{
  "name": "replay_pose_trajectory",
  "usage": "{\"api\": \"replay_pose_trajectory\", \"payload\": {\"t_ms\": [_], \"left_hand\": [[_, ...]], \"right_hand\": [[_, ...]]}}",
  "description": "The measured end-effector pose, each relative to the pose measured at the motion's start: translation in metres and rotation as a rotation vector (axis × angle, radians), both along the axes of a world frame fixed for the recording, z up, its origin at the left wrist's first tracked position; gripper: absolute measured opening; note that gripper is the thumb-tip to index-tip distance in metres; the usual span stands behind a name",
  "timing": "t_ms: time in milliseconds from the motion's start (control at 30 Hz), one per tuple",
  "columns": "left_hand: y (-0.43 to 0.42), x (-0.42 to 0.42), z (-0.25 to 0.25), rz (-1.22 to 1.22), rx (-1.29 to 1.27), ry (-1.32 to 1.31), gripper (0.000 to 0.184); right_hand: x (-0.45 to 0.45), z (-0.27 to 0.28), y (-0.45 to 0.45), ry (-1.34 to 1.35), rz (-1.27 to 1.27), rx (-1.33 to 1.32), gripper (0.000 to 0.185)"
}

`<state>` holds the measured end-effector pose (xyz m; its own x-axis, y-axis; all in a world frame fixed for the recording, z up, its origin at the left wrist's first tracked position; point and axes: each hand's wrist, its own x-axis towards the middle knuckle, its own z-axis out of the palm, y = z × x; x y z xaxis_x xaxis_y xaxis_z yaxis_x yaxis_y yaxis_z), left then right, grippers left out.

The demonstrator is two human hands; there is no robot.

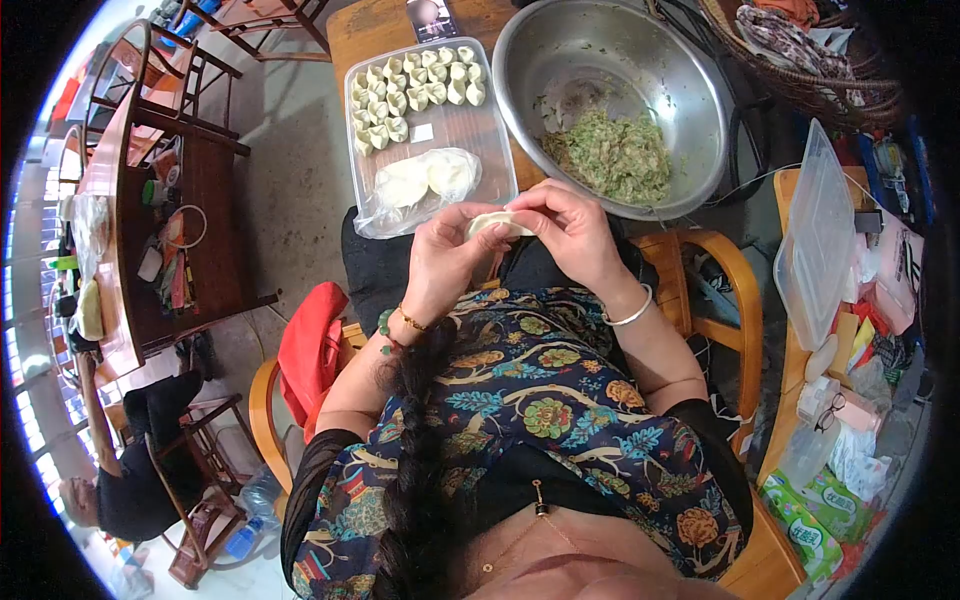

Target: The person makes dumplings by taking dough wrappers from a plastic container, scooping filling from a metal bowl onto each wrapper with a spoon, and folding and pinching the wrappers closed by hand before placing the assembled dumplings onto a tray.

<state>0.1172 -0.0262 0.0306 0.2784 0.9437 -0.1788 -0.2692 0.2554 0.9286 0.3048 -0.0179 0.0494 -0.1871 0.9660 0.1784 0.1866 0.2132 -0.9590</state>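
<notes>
Between my two hands, above my lap, is a pale dumpling (492, 222) with its edge pinched by fingers from both sides. My left hand (447, 250) has its thumb and fingers closed on the left part of it. On the right part, my right hand (572, 235) pinches the edge. Just beyond them lies a clear plastic tray (505, 150) with rows of folded dumplings (396, 103) at its far end. A plastic bag with round wrappers (425, 183) rests at the tray's near end. A large steel bowl (700, 95) holds green filling (615, 155).
A phone (430, 18) lies beyond the tray on the wooden table (365, 30). At right, a clear lid (815, 240) stands beside a cluttered surface, below a wicker basket (850, 90). A red cloth (312, 350) hangs at left; another person (150, 480) sits far left by a desk.
</notes>
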Motion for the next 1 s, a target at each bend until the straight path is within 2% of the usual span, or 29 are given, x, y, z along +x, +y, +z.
{"api": "replay_pose_trajectory", "payload": {"t_ms": [33,100,233,300,433,500,600,833,933,1000], "left_hand": [[0.0,0.0,-0.001,0.0,-0.001,0.0,0.022],[0.001,0.002,-0.004,0.08,0.045,-0.023,0.022],[0.001,0.002,0.004,0.035,0.045,0.002,0.021],[0.002,-0.001,0.007,-0.068,-0.017,0.121,0.024],[0.004,0.0,0.006,-0.053,-0.062,0.129,0.022],[0.004,0.0,0.0,0.007,-0.039,-0.008,0.02],[0.004,0.001,-0.001,0.068,0.001,-0.046,0.018],[0.004,0.002,-0.004,0.065,0.038,-0.019,0.018],[0.003,0.002,0.001,0.04,0.017,0.001,0.02],[0.003,0.002,0.003,0.037,0.04,0.081,0.019]], "right_hand": [[0.0,-0.001,0.0,0.0,0.0,-0.001,0.011],[-0.001,-0.006,0.002,0.221,0.011,-0.182,0.01],[0.006,-0.011,0.002,0.09,0.025,-0.127,0.011],[0.007,-0.01,0.003,-0.011,0.068,-0.077,0.011],[0.005,-0.014,0.003,0.116,0.054,-0.134,0.015],[0.005,-0.011,0.003,0.263,-0.002,-0.267,0.018],[0.011,-0.015,0.001,0.225,0.069,-0.286,0.016],[0.007,-0.019,0.0,0.204,0.031,-0.279,0.016],[0.008,-0.013,-0.001,0.09,0.039,-0.181,0.013],[0.008,-0.006,-0.001,-0.09,0.065,0.048,0.012]]}}
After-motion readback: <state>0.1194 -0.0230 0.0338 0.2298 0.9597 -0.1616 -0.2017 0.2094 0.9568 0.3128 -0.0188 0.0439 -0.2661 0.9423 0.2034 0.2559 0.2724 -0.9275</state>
